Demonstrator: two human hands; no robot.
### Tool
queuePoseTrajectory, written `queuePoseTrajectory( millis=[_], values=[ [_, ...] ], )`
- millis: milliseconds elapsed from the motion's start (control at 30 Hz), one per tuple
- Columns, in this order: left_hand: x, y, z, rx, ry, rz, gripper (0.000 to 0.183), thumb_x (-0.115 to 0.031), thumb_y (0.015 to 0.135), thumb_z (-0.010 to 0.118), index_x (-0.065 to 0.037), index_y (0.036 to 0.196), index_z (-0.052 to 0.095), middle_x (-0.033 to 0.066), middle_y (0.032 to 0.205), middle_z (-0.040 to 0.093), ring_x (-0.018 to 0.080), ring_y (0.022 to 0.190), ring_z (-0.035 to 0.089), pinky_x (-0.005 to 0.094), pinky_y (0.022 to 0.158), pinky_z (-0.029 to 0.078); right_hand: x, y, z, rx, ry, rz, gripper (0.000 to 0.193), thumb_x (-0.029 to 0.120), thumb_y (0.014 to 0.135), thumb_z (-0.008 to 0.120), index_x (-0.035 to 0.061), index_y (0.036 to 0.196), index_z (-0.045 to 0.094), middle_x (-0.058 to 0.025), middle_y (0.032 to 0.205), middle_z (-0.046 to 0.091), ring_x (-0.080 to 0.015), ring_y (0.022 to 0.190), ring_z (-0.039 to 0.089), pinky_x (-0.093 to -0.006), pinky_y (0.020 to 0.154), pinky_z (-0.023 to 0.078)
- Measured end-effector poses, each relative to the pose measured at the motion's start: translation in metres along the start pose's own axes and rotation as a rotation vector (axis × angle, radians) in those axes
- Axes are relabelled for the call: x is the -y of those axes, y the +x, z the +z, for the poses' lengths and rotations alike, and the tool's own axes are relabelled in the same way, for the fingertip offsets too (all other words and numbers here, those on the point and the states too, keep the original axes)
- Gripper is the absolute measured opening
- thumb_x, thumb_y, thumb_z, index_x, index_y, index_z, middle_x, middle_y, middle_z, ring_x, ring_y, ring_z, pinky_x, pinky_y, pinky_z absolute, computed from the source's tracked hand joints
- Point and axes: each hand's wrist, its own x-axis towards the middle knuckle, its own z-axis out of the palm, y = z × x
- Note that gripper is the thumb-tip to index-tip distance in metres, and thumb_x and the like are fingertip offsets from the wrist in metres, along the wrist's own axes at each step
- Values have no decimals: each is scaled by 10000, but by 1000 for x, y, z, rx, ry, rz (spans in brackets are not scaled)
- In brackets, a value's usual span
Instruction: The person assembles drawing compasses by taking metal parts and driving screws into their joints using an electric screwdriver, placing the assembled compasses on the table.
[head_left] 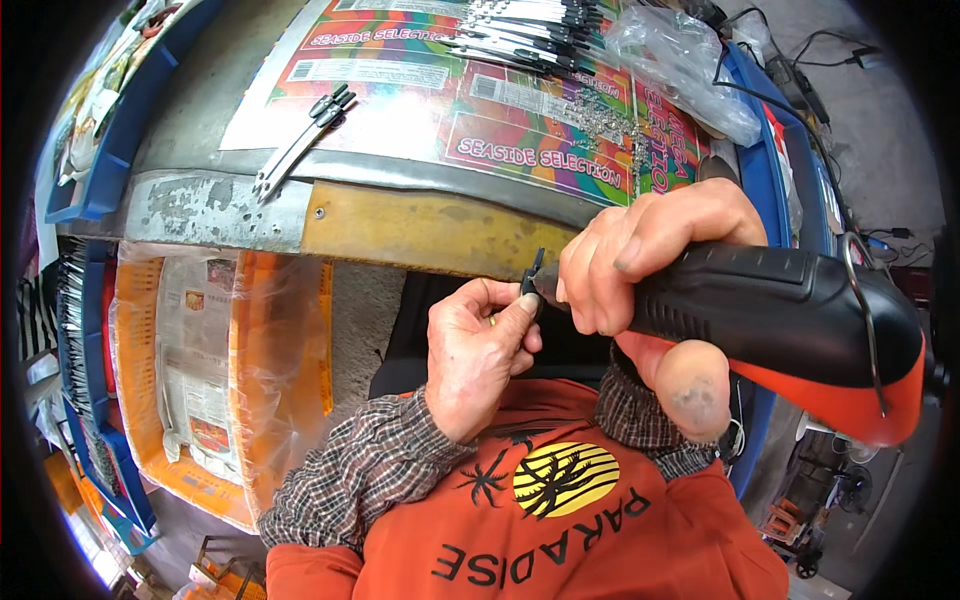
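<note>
My left hand [470,345] pinches a small black clip-like piece [532,285] between thumb and forefinger, just off the table's front edge. My right hand [670,250] is closed round the front of a black-and-red electric screwdriver [780,300]. The tool's tip points left and reaches the black piece; the exact contact is hidden by my fingers. On the table lie a few slim white sticks with black ends [300,145]. Farther back is a large heap of similar sticks [530,35]. Tiny shiny metal parts [610,120] are scattered to the right of it.
An orange crate [240,380] lined with clear plastic stands at the left below the table. Blue bins [115,170] flank the table at left, and another blue bin [775,130] is at right. Crumpled clear plastic [680,65] lies at the back right. Dark cables [830,45] run beyond.
</note>
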Motion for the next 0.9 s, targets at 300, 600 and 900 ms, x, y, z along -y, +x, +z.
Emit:
queuePoseTrajectory(
  millis=[300, 600, 900],
  values=[
    [-7, -11, -14, 5, 561, 380, 101, -7, 823, 577, 33, 901, 527, 67, 643, 576, 74, 491, 527, 199, 429, 417, 27, -3, -23, 48, -78, -55, 616, 538, 695, 690, 38, 944, 431, -34, 636, 523, -163, 526, 539, -313, 546, 480],
    [-109, 33, -73, -630, 1501, 1224, 200, -14, 755, 606, -47, 952, 595, 119, 811, 608, 271, 745, 584, 358, 662, 454, 41, -14, -11, -318, -229, 69, 525, 439, 709, 732, 42, 898, 444, -40, 600, 524, -164, 513, 541, -319, 539, 484],
    [-135, 69, -106, -707, 1686, 1082, 178, -64, 782, 580, -61, 957, 610, 96, 910, 566, 294, 817, 555, 370, 701, 447, 46, -13, -17, -377, -214, 80, 470, 292, 682, 778, 19, 895, 460, -64, 613, 524, -176, 524, 546, -320, 546, 486]
  ],
)
